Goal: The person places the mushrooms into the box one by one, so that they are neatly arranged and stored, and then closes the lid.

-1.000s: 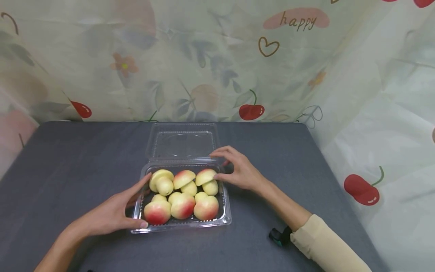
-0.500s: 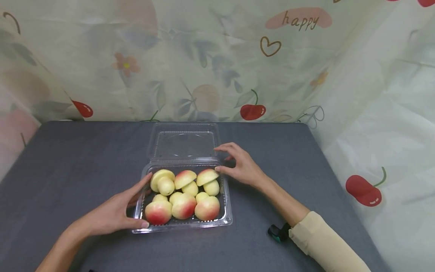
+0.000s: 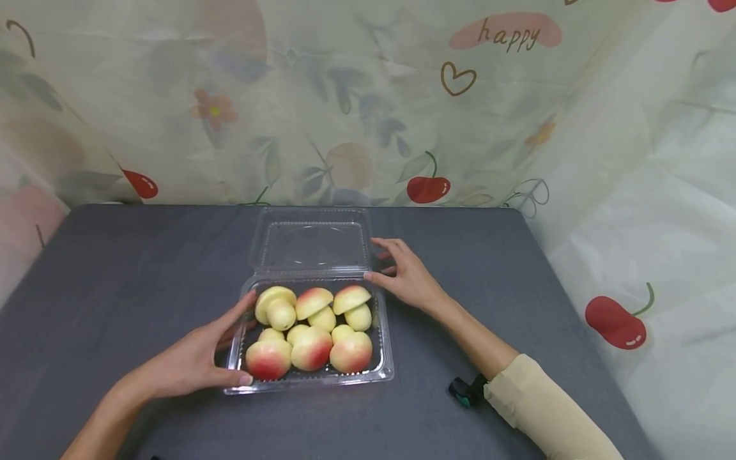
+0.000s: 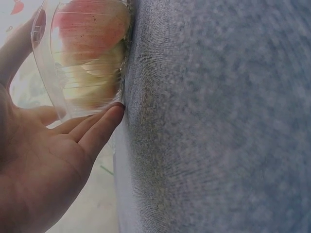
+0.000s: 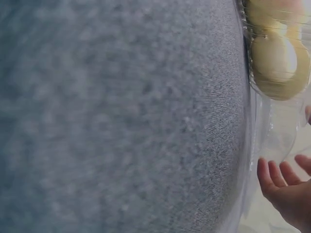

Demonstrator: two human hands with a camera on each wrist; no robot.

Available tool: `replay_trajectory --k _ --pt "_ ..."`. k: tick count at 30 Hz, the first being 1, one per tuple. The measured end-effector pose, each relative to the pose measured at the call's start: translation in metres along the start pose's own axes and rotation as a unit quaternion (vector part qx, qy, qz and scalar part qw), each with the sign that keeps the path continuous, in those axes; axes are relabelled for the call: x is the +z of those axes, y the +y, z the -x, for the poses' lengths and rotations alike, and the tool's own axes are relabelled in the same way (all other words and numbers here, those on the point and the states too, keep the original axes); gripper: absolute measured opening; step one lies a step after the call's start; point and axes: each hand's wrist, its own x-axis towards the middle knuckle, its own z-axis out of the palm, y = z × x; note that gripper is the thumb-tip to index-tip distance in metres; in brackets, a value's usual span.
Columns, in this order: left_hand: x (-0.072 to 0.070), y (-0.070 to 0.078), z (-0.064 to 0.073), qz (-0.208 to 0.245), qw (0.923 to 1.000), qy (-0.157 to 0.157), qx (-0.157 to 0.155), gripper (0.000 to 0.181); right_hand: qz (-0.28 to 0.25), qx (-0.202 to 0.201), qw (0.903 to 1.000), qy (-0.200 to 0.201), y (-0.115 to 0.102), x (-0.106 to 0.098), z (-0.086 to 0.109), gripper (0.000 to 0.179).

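Observation:
A clear plastic clamshell container [image 3: 379, 374] lies on the table with its lid [image 3: 313, 246] folded back flat behind it. Inside sit two rows of mushroom-shaped pieces [image 3: 311, 349], pale yellow with red-blushed caps. My left hand [image 3: 192, 361] holds the container by its left side, the thumb on the front-left rim and the fingers along the left wall, low by the table in the left wrist view. My right hand [image 3: 411, 275] is at the back right corner, thumb tip at the hinge end and relaxed fingers by the lid's right edge, holding nothing.
A dark grey cloth covers the table [image 3: 437, 421]. Behind it hangs a pale printed curtain [image 3: 374, 96] with fruit and flower patterns, which continues along the right side. A black strap device [image 3: 467, 391] is at the right wrist, near the beige sleeve [image 3: 546, 402].
My right hand has drawn off the back-right mushroom piece and moved back and slightly right to the lid's edge. The left hand and the container stay put.

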Motion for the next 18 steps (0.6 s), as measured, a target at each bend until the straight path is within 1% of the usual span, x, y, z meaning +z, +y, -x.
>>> replay_trajectory --k 5,11,16,18 --pt "0.0 0.0 0.0 0.002 1.0 0.001 -0.003 0.118 0.0 0.035 0.9993 -0.016 0.001 0.001 -0.004 0.078" --pt "0.001 0.001 0.001 -0.002 0.9999 0.005 -0.009 0.119 -0.015 0.071 0.9968 -0.033 -0.001 0.001 -0.007 0.081" --pt "0.001 0.001 0.001 0.007 0.9999 0.004 -0.012 0.12 -0.05 0.107 0.9919 -0.047 -0.002 0.0 -0.01 0.081" --pt "0.001 0.0 0.0 0.012 0.9998 0.001 -0.015 0.12 -0.077 0.132 0.9868 -0.055 -0.003 -0.001 -0.011 0.082"
